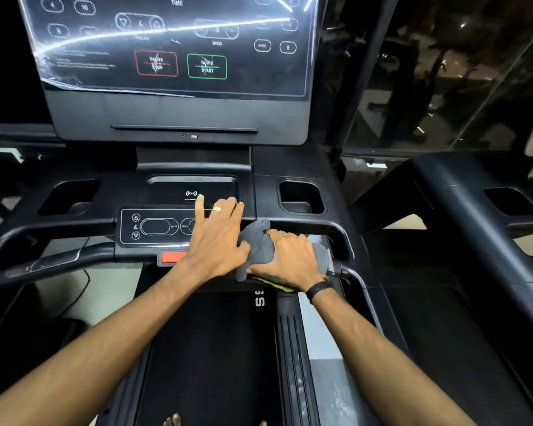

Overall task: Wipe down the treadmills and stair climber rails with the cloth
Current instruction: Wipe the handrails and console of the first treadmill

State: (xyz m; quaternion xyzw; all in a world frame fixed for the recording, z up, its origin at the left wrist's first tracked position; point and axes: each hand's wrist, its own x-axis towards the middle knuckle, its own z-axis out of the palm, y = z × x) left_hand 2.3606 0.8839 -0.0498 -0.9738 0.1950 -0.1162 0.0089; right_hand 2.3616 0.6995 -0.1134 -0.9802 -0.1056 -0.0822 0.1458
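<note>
Nearest you, the treadmill's belt point(210, 348) runs up between your forearms to the front rail. At that rail's right end, your right hand point(290, 259) presses palm-down on the grey cloth point(259, 244), fingers curled over it and bunching it against the handlebar point(339, 232). The cloth lies crumpled between your two hands, its long axis running roughly from the near edge of the console up and away, with a loose end poking toward the small control panel point(154, 227). Your left hand point(219, 238) is spread flat, fingers straight, resting on that panel's right side and holding nothing; its thumb side touches the cloth.

The risk sits under that left palm: leaning on the keys, or dragging the cloth across them, could likely trigger a button while your feet are on the belt. The red stop tab point(173, 257) lies just beside your left wrist. Farther off stands the big display point(173, 56), not yet touched.
</note>
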